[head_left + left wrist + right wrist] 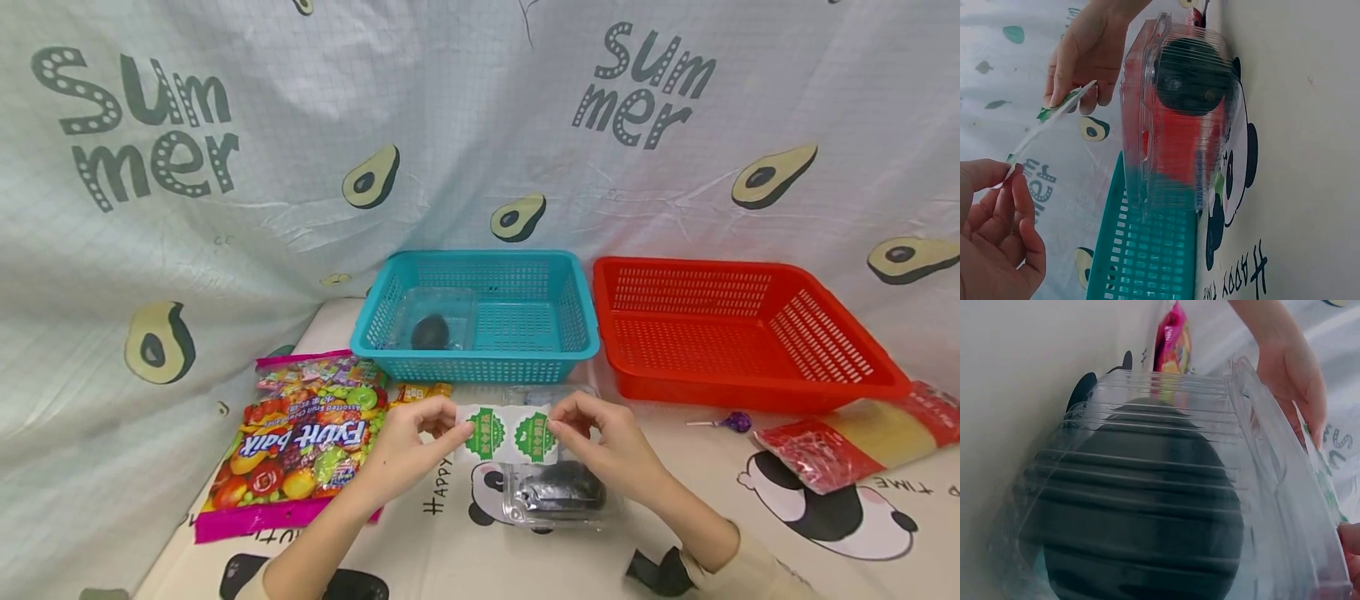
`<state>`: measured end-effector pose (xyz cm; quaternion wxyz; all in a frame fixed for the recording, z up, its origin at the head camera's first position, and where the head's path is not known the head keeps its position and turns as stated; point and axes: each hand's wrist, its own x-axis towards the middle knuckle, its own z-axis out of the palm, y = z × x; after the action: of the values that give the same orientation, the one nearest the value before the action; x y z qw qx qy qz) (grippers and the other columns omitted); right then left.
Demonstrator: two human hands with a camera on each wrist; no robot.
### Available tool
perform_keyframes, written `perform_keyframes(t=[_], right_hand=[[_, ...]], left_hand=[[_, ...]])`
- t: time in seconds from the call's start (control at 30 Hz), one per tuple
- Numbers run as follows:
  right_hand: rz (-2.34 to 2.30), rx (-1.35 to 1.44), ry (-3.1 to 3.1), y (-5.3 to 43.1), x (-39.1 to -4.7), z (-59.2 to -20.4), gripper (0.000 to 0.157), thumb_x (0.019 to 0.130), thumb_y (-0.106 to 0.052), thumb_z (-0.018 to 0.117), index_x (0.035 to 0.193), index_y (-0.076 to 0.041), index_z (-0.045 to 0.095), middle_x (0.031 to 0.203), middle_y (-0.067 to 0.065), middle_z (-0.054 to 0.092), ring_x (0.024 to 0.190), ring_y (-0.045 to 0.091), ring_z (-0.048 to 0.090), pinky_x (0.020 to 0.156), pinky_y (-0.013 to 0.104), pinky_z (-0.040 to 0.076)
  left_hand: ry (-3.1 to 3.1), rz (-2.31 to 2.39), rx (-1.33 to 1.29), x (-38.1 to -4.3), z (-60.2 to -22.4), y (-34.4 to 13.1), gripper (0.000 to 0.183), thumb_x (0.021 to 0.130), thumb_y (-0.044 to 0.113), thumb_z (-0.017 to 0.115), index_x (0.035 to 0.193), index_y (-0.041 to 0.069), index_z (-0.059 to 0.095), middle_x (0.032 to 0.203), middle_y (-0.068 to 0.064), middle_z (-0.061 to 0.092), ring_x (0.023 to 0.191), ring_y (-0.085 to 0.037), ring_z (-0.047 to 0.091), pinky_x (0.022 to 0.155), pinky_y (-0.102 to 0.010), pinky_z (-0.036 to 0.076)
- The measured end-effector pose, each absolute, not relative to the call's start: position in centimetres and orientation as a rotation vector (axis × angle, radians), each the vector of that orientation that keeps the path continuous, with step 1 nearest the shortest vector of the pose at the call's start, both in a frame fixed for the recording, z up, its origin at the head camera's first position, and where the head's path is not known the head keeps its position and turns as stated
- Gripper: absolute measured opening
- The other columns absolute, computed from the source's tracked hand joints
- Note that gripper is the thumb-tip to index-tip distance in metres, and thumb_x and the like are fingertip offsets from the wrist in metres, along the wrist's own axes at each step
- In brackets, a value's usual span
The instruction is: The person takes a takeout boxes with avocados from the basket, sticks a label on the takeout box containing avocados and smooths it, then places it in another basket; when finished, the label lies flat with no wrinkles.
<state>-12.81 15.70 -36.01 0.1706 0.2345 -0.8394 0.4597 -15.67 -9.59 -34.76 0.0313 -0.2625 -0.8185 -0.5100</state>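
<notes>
Between my two hands a white strip with two green scalloped stickers (510, 435) is held out flat. My left hand (412, 442) pinches its left end between thumb and fingers; my right hand (611, 442) pinches the other end. Just beneath the strip stands a clear plastic clamshell box (516, 500), with a dark oval thing (566, 490) inside. The left wrist view shows the strip (1038, 130) edge-on, apart from the closed box (1175, 147). In the right wrist view the box (1204, 394) fills much of the picture and partly hides the strip.
Behind the hands stands a teal basket (472, 367) containing another clear box (461, 304) with a dark oval thing. A red basket (750, 396) is to its right. A large fruit-candy bag (300, 433) lies left; a lollipop (737, 422) and a red-and-yellow packet (862, 442) lie right.
</notes>
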Motion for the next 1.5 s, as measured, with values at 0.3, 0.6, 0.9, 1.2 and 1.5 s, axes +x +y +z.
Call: perform_keyframes(t=[0.3,0.6,0.9,1.2,1.5], right_hand=[[1.432,0.492,-2.404,16.9,-13.1,-35.0,0.007,0.082,-0.014,0.063,0.084,-0.016,0.057,0.073,-0.004,0.055,0.062,0.012,0.048,0.049,0.022,0.040],[1.521,0.398,-2.469,18.1,-13.0,-35.5,0.009,0.084,-0.018,0.061,0.087,-0.011,0.057,0.077,0.005,0.058,0.066,0.014,0.050,0.053,0.021,0.043],[1.557,0.372,-2.482,18.4,-13.1,-36.3,0.008,0.083,-0.015,0.061,0.087,-0.010,0.057,0.076,0.006,0.057,0.065,0.013,0.050,0.053,0.021,0.043],[1.505,0.418,-2.499,17.2,-12.4,-34.8,0.004,0.083,-0.005,0.059,0.084,-0.004,0.056,0.074,0.005,0.055,0.063,0.013,0.049,0.052,0.020,0.041],[1.546,0.402,-2.527,16.9,-12.9,-34.7,0.004,0.083,-0.005,0.060,0.086,-0.006,0.057,0.076,0.005,0.056,0.063,0.011,0.049,0.053,0.020,0.042]], left_hand=[[-2.575,-1.544,-0.559,-16.8,-34.3,-12.3,0.013,0.082,0.020,0.063,0.081,0.008,0.060,0.070,-0.002,0.058,0.062,-0.014,0.052,0.056,-0.022,0.047],[-2.769,-1.248,-0.374,-18.5,-37.1,-15.4,0.013,0.081,0.016,0.063,0.088,0.006,0.060,0.070,-0.001,0.059,0.064,-0.012,0.050,0.054,-0.020,0.043],[-2.866,-0.908,-0.329,-18.8,-39.0,-16.2,0.034,0.077,0.012,0.064,0.109,0.005,0.056,0.067,-0.002,0.051,0.053,-0.012,0.041,0.043,-0.021,0.034],[-2.881,-0.733,-0.362,-18.7,-38.9,-15.9,0.031,0.078,0.015,0.064,0.107,0.003,0.061,0.106,-0.015,0.059,0.093,-0.027,0.055,0.079,-0.043,0.048],[-2.790,-0.872,-0.722,-17.8,-36.7,-11.1,0.019,0.080,0.019,0.064,0.098,0.014,0.064,0.087,0.005,0.064,0.075,-0.009,0.054,0.063,-0.021,0.046]])
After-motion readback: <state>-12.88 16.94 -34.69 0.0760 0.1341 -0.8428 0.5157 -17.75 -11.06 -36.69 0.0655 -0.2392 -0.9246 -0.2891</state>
